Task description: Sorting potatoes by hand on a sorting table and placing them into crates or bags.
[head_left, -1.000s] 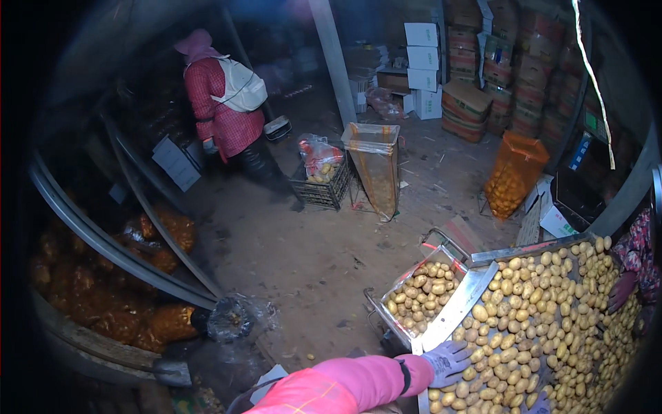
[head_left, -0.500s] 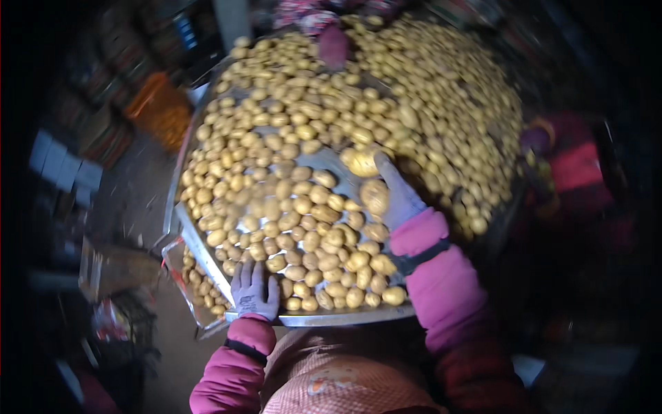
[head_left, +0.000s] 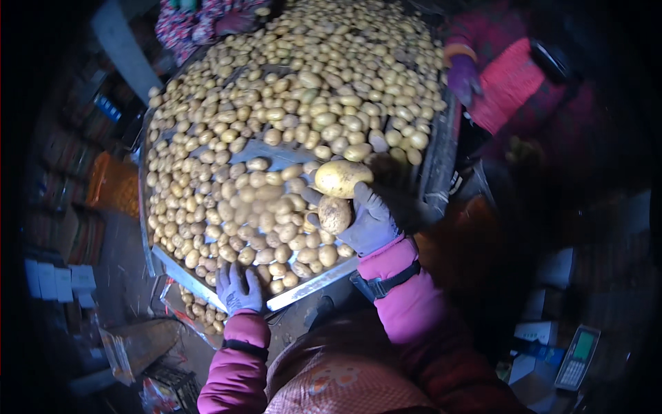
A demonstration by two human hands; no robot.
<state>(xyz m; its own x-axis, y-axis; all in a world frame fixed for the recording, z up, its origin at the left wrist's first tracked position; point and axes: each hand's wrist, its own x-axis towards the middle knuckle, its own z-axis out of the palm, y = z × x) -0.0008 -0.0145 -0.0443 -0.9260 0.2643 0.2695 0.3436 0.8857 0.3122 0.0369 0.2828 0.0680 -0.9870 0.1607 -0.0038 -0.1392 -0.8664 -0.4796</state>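
Note:
My right hand (head_left: 372, 224), in a grey-lilac glove, holds two potatoes over the near right part of a metal-edged table. The larger potato (head_left: 343, 179) is long and pale yellow; the smaller potato (head_left: 335, 214) is rounder, browner and nearer to me. My fingers curl about both. At the table's near edge my left hand (head_left: 239, 288), gloved alike, has its fingers stretched out and apart, touching the loose potatoes (head_left: 234, 243) beside the metal rim (head_left: 303, 290). Nothing is gripped in it.
Potatoes cover most of the table. Below its near left corner, more potatoes (head_left: 200, 310) lie in a container. Co-workers' gloved hands (head_left: 464, 77) show at far left and right. An orange container (head_left: 110, 183), a cardboard box (head_left: 141, 345) and a keypad device (head_left: 579, 357) stand around.
My view has swung to the right, so the table sits further left. My right hand has drawn nearer to me, with both potatoes now in its curled fingers. The left hand remains by the rim.

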